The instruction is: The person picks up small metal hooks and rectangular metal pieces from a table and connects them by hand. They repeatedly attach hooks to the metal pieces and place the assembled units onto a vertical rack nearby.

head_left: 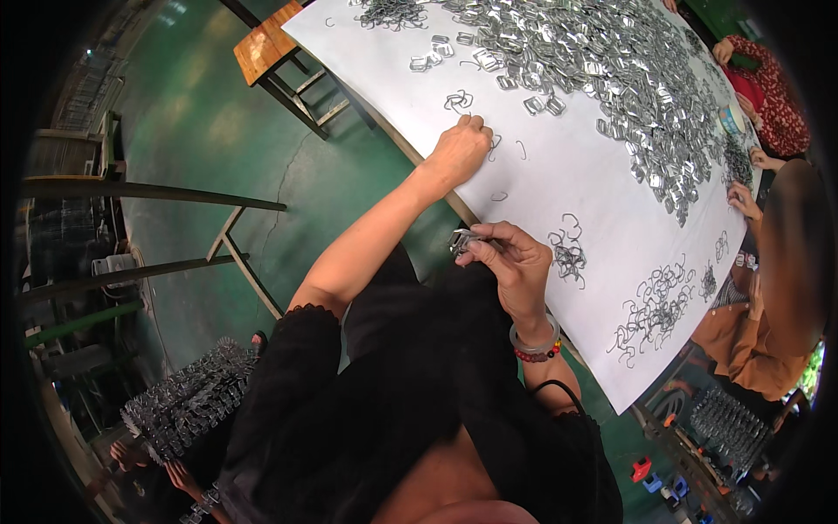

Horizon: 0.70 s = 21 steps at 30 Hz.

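My right hand point(522, 262) pinches a small shiny metal clip point(464, 242), boxy in shape, between thumb and fingers just off the table's near edge. Farther off, my left hand point(463, 148) rests over the white tabletop point(532, 183) with its fingers curled together and pointing down. Whatever is between those fingertips is hidden. Beside them lie a bent wire hook point(522, 149) and a small cluster of wire hooks point(458, 101). Another little pile of wire hooks point(570, 253) sits right of my right hand.
A large heap of metal clips point(602, 65) spreads over the far table. More wire hooks point(655, 306) lie scattered at the right corner. Other people's hands point(744, 201) work along the right edge. A wooden stool point(266, 44) stands left of the table; stacked metal parts point(192, 397) sit lower left.
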Each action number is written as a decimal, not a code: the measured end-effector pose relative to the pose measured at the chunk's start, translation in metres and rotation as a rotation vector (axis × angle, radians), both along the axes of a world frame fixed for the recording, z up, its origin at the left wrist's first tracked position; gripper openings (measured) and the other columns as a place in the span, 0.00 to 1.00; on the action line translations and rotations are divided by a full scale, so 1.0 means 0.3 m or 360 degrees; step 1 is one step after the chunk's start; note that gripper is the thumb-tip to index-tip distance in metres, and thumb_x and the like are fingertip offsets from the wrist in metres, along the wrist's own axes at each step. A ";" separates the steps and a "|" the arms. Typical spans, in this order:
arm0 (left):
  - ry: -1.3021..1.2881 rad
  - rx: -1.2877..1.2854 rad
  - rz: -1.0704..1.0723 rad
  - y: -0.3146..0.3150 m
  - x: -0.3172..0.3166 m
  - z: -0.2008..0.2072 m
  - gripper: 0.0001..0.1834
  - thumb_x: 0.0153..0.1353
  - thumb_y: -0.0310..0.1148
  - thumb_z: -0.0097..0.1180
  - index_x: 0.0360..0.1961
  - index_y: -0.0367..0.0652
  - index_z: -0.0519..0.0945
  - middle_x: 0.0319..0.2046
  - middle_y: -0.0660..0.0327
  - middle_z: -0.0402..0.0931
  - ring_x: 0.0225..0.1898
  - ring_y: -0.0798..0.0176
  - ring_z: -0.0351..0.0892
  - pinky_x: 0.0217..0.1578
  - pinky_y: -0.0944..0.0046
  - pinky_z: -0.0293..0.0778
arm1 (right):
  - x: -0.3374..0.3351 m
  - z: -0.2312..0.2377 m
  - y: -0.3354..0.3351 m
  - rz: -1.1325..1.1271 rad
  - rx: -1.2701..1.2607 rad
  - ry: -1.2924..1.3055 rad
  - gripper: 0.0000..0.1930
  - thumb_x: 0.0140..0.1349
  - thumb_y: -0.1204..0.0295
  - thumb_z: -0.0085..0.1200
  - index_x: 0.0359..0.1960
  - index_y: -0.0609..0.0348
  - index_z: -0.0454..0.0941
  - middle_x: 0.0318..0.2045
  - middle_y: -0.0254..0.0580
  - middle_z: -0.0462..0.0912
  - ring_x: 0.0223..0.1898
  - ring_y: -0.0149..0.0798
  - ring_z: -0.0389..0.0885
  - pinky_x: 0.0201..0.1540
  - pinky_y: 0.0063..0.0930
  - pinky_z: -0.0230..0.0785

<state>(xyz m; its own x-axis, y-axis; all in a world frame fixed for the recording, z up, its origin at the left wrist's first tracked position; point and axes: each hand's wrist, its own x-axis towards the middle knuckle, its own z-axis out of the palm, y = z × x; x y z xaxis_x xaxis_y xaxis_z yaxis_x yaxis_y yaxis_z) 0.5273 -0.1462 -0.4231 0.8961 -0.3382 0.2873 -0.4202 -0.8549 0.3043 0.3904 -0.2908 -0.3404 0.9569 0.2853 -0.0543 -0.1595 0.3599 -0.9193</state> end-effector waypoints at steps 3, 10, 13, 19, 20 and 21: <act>0.0077 -0.0238 0.0114 0.043 0.032 0.019 0.04 0.51 0.19 0.48 0.29 0.31 0.72 0.31 0.45 0.74 0.36 0.42 0.74 0.40 0.52 0.74 | 0.018 -0.001 -0.004 0.0016 0.0009 -0.0046 0.07 0.58 0.85 0.54 0.38 0.73 0.78 0.33 0.48 0.82 0.30 0.34 0.83 0.35 0.22 0.75; 0.0091 -0.0020 0.0336 0.143 -0.001 -0.016 0.08 0.45 0.17 0.46 0.28 0.28 0.76 0.29 0.40 0.76 0.36 0.42 0.76 0.41 0.51 0.73 | -0.006 0.022 0.023 -0.0117 -0.0185 -0.0112 0.09 0.56 0.86 0.54 0.39 0.74 0.76 0.35 0.50 0.81 0.31 0.36 0.82 0.36 0.23 0.75; -0.0057 -0.0176 0.0391 0.169 0.022 -0.074 0.05 0.43 0.20 0.50 0.23 0.29 0.77 0.27 0.43 0.76 0.34 0.44 0.78 0.39 0.53 0.74 | -0.032 0.026 0.035 -0.0115 -0.0215 -0.0133 0.09 0.57 0.86 0.53 0.40 0.73 0.75 0.34 0.51 0.81 0.30 0.38 0.82 0.36 0.25 0.76; 0.0087 -0.1303 0.0348 0.165 -0.138 0.208 0.09 0.53 0.29 0.56 0.31 0.33 0.80 0.27 0.48 0.80 0.37 0.47 0.81 0.39 0.54 0.75 | -0.041 0.007 0.062 -0.0012 -0.0198 -0.0211 0.09 0.59 0.85 0.52 0.42 0.75 0.72 0.34 0.53 0.80 0.31 0.36 0.81 0.37 0.23 0.79; 0.0108 -0.1397 0.0177 0.158 -0.209 0.266 0.09 0.53 0.30 0.56 0.32 0.34 0.81 0.28 0.50 0.80 0.37 0.49 0.81 0.38 0.55 0.75 | -0.047 0.008 0.068 -0.0065 -0.0216 -0.0205 0.09 0.59 0.85 0.52 0.42 0.75 0.72 0.34 0.53 0.80 0.31 0.37 0.81 0.38 0.23 0.79; 0.0110 -0.1480 0.0040 0.154 -0.286 0.315 0.10 0.54 0.31 0.57 0.33 0.36 0.82 0.28 0.52 0.80 0.36 0.50 0.81 0.38 0.56 0.75 | -0.052 0.014 0.077 -0.0083 -0.0221 -0.0199 0.10 0.59 0.85 0.52 0.42 0.75 0.72 0.34 0.52 0.80 0.31 0.37 0.81 0.38 0.23 0.79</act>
<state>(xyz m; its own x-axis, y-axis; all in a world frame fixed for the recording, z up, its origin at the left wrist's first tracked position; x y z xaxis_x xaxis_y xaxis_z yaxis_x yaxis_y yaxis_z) 0.4416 -0.1001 -0.3287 0.9254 0.0204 0.3785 -0.3602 -0.2638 0.8948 0.3748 -0.2679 -0.3362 0.9719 0.2334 0.0307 -0.0253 0.2331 -0.9721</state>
